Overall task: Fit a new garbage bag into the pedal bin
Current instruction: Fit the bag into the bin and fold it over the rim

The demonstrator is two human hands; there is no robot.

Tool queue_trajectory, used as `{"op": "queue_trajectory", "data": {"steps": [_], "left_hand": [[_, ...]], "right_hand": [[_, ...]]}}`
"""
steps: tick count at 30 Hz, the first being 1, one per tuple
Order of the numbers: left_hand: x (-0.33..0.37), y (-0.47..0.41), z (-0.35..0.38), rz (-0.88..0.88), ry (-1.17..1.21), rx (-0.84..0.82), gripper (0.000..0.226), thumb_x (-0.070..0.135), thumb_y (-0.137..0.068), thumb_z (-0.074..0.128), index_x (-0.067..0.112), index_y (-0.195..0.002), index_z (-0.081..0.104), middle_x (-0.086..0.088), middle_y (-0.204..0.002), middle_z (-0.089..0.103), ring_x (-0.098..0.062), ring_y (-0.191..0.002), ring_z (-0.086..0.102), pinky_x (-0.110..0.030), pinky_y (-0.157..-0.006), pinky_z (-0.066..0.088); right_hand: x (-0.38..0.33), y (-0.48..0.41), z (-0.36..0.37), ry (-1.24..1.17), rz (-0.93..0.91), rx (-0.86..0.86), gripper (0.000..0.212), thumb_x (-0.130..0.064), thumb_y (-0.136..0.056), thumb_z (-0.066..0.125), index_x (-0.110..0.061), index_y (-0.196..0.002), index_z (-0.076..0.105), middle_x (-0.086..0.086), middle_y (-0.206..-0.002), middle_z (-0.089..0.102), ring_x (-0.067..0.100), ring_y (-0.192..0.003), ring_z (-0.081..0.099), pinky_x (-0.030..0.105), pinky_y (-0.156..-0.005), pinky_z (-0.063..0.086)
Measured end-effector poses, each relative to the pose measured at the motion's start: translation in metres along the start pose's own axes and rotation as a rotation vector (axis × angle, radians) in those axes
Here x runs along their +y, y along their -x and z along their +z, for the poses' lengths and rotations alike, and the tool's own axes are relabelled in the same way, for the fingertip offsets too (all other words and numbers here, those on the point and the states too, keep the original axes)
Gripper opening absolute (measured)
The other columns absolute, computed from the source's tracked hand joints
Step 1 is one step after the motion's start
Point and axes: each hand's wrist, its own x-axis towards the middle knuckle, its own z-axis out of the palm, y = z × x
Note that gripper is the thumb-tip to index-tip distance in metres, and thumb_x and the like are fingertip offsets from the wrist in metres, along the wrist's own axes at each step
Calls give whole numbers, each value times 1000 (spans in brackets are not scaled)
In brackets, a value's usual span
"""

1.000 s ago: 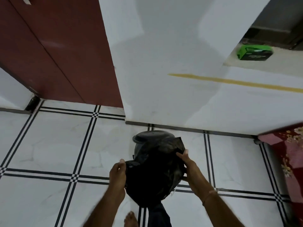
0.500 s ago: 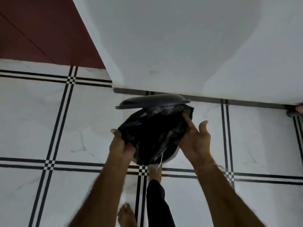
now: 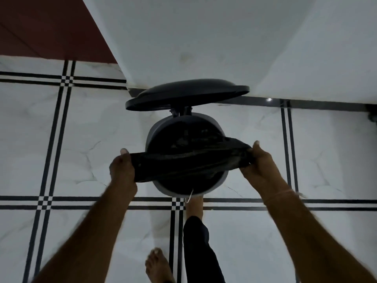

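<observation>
A person's left hand [image 3: 122, 167] and right hand [image 3: 260, 163] each grip an end of a black garbage bag [image 3: 189, 162], stretched flat across the mouth of a grey pedal bin [image 3: 218, 125]. The bag's body hangs inside; the lid [image 3: 186, 96] stands raised; a foot [image 3: 194, 207] rests at the bin's base.

The left forearm [image 3: 98, 231] and right forearm [image 3: 302, 231] are bare, and a thin pale thread band [image 3: 279, 196] circles the wrist just behind the right hand [image 3: 263, 168]. A dark trouser leg [image 3: 201, 248] covers the right leg down to above the ankle; the right foot [image 3: 194, 207] and left foot [image 3: 158, 264] are bare.
</observation>
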Motion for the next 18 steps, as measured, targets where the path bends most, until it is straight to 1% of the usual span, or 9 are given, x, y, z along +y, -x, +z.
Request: {"op": "queue_trajectory", "data": {"steps": [3,6,7,9,10,13,14,16,18], "left_hand": [[8,-5,4,-82,153,-169,47,51,-106,38,10,-116,61,-10,-125,65,-22,-96,68,-33,-85,52],[17,-17,13,-107,282,-238,56,49,-109,28,13,-147,46,-4,-151,50,-23,-137,54,-28,-79,52],[20,-22,15,-123,337,-235,54,48,-109,27,14,-146,47,-4,-157,45,-22,-143,48,-27,-79,53],[16,-29,13,-172,385,-203,43,45,-110,26,19,-111,59,-3,-156,48,-20,-145,45,-27,-89,51],[14,-28,12,-179,393,-200,45,42,-111,26,21,-92,61,-1,-145,58,-19,-141,49,-27,-91,51],[6,-31,5,-162,504,-306,71,40,-110,36,24,-53,75,3,-87,79,-12,-95,74,-24,-65,59],[3,-34,2,-142,500,-341,71,43,-108,38,24,-53,78,2,-82,79,-12,-82,76,-25,-61,61],[3,-33,-1,-117,473,-414,63,44,-107,41,22,-65,83,1,-84,81,-12,-78,78,-27,-68,64],[-2,-37,1,-79,418,-552,44,34,-106,45,20,-84,82,-1,-94,79,-14,-87,76,-28,-76,63]], "right_hand": [[-3,0,9,242,62,-96,80,-66,-99,39,2,-136,58,19,-146,59,33,-130,61,45,-104,53],[-6,3,21,471,62,-186,83,-74,-96,29,-9,-131,67,14,-129,72,32,-121,67,47,-103,52],[-7,3,23,436,73,-193,87,-76,-95,25,-9,-131,67,14,-127,73,32,-119,68,45,-100,53],[-5,0,19,377,71,-148,91,-79,-94,20,-9,-130,66,15,-125,74,32,-116,69,42,-93,55],[-3,-3,14,368,56,-110,90,-78,-94,21,-9,-129,67,15,-124,74,32,-116,69,41,-91,56],[4,-10,-3,263,8,-16,89,-78,-93,33,-5,-129,68,17,-131,70,36,-125,64,48,-103,53],[4,-11,-8,213,-3,3,89,-78,-92,37,-3,-128,68,18,-132,69,36,-127,63,48,-105,53],[6,-8,-13,278,10,-15,79,-73,-93,44,-4,-118,74,16,-124,73,36,-123,66,44,-98,55],[10,-5,-10,632,-58,-7,54,-59,-95,57,-9,-98,80,9,-104,80,32,-114,70,38,-88,58]]}}
